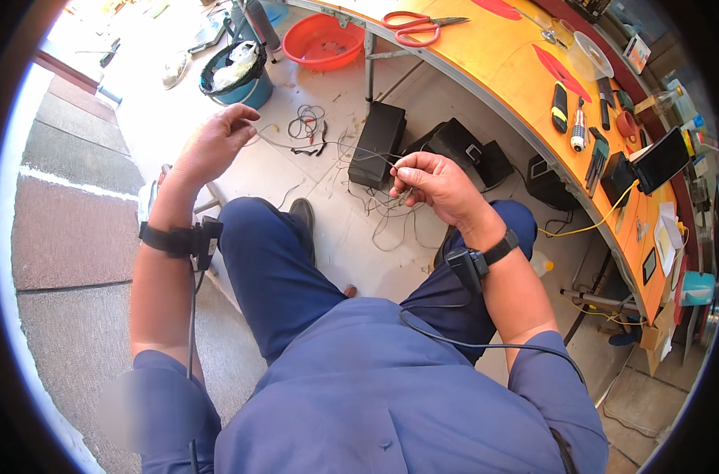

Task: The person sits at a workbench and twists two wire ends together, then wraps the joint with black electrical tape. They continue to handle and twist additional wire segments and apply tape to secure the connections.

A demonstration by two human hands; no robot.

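A thin grey cable [295,148] stretches between my two hands over the floor. My left hand [216,142], raised at the left, has thumb and fingers drawn together at the cable's end, by a small yellow tip [275,129]. Farther right, my right hand [437,188] pinches the cable between thumb and fingers. Loose loops of it hang below that hand, above the floor between my knees. Each wrist wears a black strap with a small box.
Black boxes [378,142] sit on the floor beneath an orange-topped table [486,59]. Red-handled scissors [413,28], a utility knife [559,107] and a screwdriver [578,133] lie on it. Behind stand a red basin [322,49] and a lined bucket [254,93]. Coiled wires [306,122] lie nearby.
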